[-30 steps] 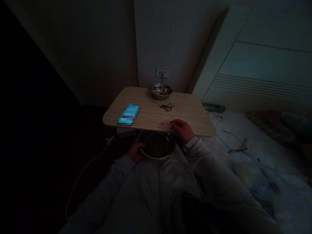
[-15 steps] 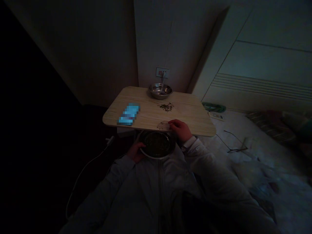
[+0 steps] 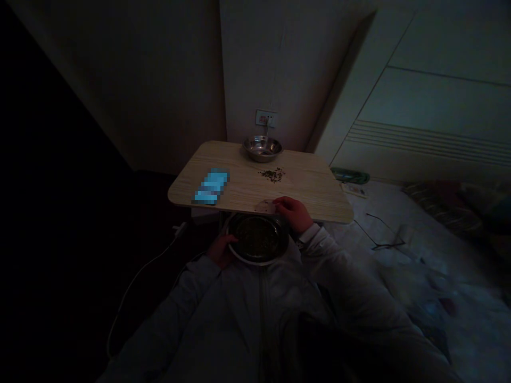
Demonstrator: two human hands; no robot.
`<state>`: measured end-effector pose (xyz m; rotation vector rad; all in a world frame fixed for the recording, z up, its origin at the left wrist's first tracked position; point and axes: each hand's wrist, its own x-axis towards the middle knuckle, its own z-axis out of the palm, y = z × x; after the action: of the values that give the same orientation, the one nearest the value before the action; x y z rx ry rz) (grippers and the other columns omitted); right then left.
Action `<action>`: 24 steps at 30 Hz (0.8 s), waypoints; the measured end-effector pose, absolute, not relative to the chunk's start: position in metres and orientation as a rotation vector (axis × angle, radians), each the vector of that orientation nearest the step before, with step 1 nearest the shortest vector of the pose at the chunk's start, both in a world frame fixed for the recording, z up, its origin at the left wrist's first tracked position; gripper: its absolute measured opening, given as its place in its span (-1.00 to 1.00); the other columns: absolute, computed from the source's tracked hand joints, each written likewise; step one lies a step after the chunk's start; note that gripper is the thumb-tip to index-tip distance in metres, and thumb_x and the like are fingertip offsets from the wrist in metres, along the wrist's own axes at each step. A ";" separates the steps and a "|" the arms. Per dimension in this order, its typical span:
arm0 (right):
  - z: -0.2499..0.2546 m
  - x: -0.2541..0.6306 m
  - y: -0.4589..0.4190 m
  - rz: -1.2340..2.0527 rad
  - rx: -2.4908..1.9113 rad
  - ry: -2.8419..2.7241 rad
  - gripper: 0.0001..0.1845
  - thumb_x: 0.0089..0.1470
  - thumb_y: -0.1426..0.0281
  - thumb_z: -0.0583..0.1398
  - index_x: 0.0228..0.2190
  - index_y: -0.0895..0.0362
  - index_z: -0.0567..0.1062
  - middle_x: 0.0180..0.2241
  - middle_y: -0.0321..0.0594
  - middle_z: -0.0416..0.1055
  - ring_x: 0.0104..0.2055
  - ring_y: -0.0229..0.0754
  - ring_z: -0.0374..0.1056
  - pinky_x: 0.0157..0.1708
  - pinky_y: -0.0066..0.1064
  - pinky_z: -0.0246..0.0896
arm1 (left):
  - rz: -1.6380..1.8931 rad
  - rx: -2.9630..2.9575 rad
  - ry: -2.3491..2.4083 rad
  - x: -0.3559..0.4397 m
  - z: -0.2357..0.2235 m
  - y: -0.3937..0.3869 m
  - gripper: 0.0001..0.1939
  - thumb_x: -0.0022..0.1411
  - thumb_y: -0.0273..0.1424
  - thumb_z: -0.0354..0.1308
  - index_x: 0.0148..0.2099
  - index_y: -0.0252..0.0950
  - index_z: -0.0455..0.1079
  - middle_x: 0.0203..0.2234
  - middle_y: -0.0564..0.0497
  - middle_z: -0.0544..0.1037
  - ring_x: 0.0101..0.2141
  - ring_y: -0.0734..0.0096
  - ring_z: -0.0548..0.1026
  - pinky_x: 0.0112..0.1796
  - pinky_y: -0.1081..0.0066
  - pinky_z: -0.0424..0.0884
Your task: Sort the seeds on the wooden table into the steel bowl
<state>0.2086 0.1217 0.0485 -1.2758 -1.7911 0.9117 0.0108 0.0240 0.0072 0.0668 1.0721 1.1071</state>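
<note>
My left hand (image 3: 221, 250) grips the left rim of a round metal bowl (image 3: 257, 239) full of dark small bits, held just below the near edge of a small wooden table (image 3: 315, 186). My right hand (image 3: 293, 213) rests at the table's near edge with its fingers curled over a small pale flat thing (image 3: 265, 206) that I cannot make out. A little heap of dark bits (image 3: 272, 174) lies mid-table.
A second, empty metal bowl (image 3: 262, 148) stands at the table's far edge under a wall socket (image 3: 266, 118). A glowing blue item (image 3: 211, 186) lies on the table's left part. A white cable (image 3: 136, 279) trails on the dark floor at left. Bedding and clutter (image 3: 403, 250) lie at right.
My right hand with the pale thing has slid slightly left along the table's near edge, toward the bowl. The bowl and left hand have barely moved.
</note>
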 end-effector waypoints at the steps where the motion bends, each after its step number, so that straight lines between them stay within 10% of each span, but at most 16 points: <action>1: 0.049 0.208 0.121 0.918 -1.281 -1.795 -0.77 -0.11 0.35 0.15 -0.38 0.13 0.55 -0.52 -0.27 0.47 -0.44 -0.23 0.33 -0.35 -0.39 0.23 | 1.109 0.069 1.084 0.011 0.007 0.024 -0.53 -0.09 -0.69 0.05 -0.10 -0.35 0.50 -0.41 -0.06 0.66 -0.26 0.12 0.61 -0.28 0.27 0.54; 24: 0.048 0.236 0.126 0.940 -1.312 -1.659 -0.81 -0.17 0.31 0.17 -0.46 0.12 0.52 -0.56 -0.30 0.47 -0.48 -0.24 0.34 -0.40 -0.40 0.24 | 1.159 0.059 1.090 0.008 0.004 0.022 -0.55 -0.09 -0.69 0.05 -0.12 -0.35 0.50 -0.47 -0.03 0.65 -0.33 0.19 0.62 -0.34 0.34 0.53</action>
<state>0.2359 0.1262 0.0484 -1.3120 -1.6592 0.9403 0.0080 0.0218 0.0042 0.0591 1.0900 1.1587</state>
